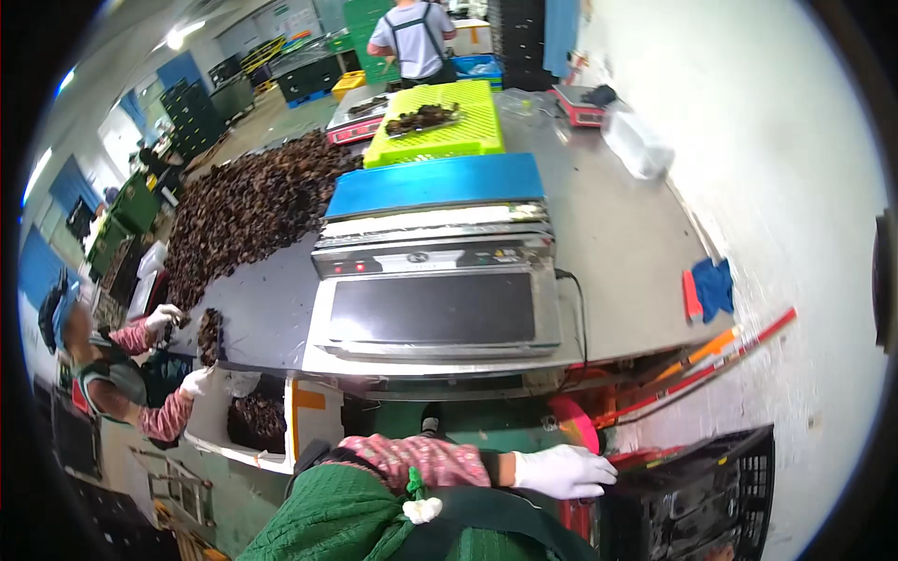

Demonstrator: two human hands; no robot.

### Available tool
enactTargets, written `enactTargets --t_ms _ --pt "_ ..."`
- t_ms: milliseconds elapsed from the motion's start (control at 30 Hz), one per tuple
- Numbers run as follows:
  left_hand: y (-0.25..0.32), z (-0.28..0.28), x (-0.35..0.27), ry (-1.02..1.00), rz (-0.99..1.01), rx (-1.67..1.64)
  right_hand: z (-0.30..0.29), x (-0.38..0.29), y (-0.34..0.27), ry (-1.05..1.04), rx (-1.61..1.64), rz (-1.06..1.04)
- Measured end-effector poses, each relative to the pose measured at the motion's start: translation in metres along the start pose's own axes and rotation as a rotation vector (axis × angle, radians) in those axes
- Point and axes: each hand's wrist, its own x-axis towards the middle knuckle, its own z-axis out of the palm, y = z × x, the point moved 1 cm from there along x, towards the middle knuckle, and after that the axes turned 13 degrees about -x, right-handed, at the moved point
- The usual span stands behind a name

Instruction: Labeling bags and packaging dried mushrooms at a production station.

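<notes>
My left hand (565, 472), in a white glove, reaches across my front to the right. Its slightly bent fingers lie by the near corner of a black plastic crate (761, 484); contact is unclear, and no object shows in the hand. At the bottom edge, inside the crate area, a small cut-off patch (722, 552) may be part of my right hand. Before me on the steel table (617, 280) stands a tray-wrapping machine (435, 252) with a blue top and a dark flat plate. Beyond it, a lime-green upturned basket (484, 133) carries a filled tray (421, 119).
Dark brown dried pieces, perhaps fungus (259, 196), are heaped at left. A gloved co-worker (116, 382) handles a tray (209, 336) above a white foam box (319, 428). Long red and orange handles (701, 375) lean at right. Scales (579, 105) and another person (414, 42) are farther back.
</notes>
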Motion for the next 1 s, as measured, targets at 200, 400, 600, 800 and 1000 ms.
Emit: enactTargets --t_ms 200,400,600,800,1000 --pt "0.010 -0.112 -0.105 0.654 -0.155 -0.163 0.050 0.086 -0.100 -0.500 1.472 0.143" --pt "0.015 -0.204 -0.221 1.328 -0.293 -0.573 -0.159 0.036 -0.429 -0.369 1.345 -0.306" --pt "0.020 -0.276 -0.320 1.767 -0.093 -0.498 -0.285 -0.034 -0.725 -0.711 1.211 -0.869" --pt "0.008 -0.333 -0.357 1.777 -0.127 -0.441 -0.327 -0.037 -0.968 -0.120 0.869 -1.360" --pt "0.023 -0.352 -0.401 1.896 -0.369 -0.361 -0.299 -0.043 -1.099 0.258 0.506 -1.235"
